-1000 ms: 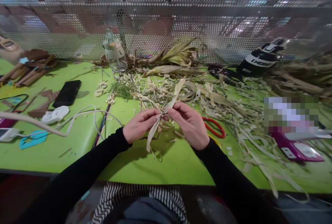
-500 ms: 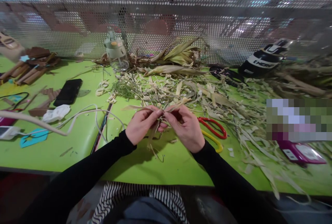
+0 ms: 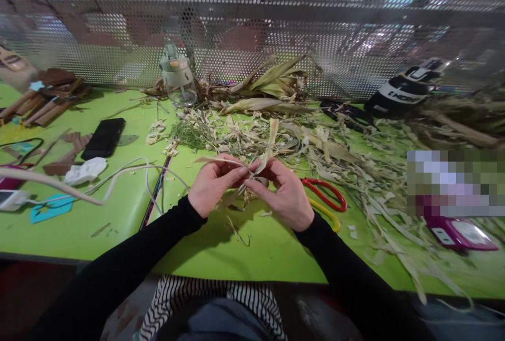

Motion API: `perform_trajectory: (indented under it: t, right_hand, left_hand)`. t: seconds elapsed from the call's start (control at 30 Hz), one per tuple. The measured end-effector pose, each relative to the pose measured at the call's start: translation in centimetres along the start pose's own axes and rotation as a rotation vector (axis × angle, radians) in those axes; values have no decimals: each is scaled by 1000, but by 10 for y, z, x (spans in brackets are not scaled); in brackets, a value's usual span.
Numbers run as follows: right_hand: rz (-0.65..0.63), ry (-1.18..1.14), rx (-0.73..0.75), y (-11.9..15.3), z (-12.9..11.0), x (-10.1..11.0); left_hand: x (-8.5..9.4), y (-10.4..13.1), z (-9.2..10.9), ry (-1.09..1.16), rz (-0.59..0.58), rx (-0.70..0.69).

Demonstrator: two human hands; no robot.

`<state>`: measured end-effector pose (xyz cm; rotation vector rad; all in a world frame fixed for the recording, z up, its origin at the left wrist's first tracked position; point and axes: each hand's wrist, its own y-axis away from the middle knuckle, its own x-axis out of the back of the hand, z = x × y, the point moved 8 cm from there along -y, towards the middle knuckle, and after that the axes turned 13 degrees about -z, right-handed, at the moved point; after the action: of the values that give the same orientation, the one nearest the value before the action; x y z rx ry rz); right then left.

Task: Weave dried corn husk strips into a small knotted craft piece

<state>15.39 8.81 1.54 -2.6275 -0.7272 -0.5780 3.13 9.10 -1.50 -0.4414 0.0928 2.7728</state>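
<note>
My left hand (image 3: 215,184) and my right hand (image 3: 282,191) meet above the green table (image 3: 252,262), both closed on strips of dry husk (image 3: 271,138). One strip stands up from the fingers of my right hand, and another juts out to the left over my left hand. Loose ends hang beneath the fingers. Behind the hands lies a wide heap of husk scraps (image 3: 236,133). Scissors with red and yellow handles (image 3: 329,193) rest beside my right wrist.
At the back stand a clear bottle (image 3: 179,80) and a tilted black bottle (image 3: 406,91). A phone (image 3: 104,138), white cables (image 3: 118,172) and brown rolls (image 3: 47,104) are on the left. A magenta device (image 3: 461,233) lies on the right.
The strip at my right hand now points upward instead of lying low across the fingers. The hanging ends have shifted up and spread under the hands.
</note>
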Motion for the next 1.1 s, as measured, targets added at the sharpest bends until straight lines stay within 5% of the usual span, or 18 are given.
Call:
perform_trajectory:
  t: [0.23,0.43,0.73,1.1]
  right_hand:
    - [29,-77,63,1,-11,0]
    - [-43,-277,4,2,-8,-9]
    - [-3,-319,3,6,-10,-3]
    - [19,-329,3,1,-2,1]
  left_hand:
    - [-4,5,8,-185,-63,-46]
    - [-9,12,15,-264,1,-8]
    - [13,6,10,-40,67,-88]
    - [-4,6,0,42,-30,-43]
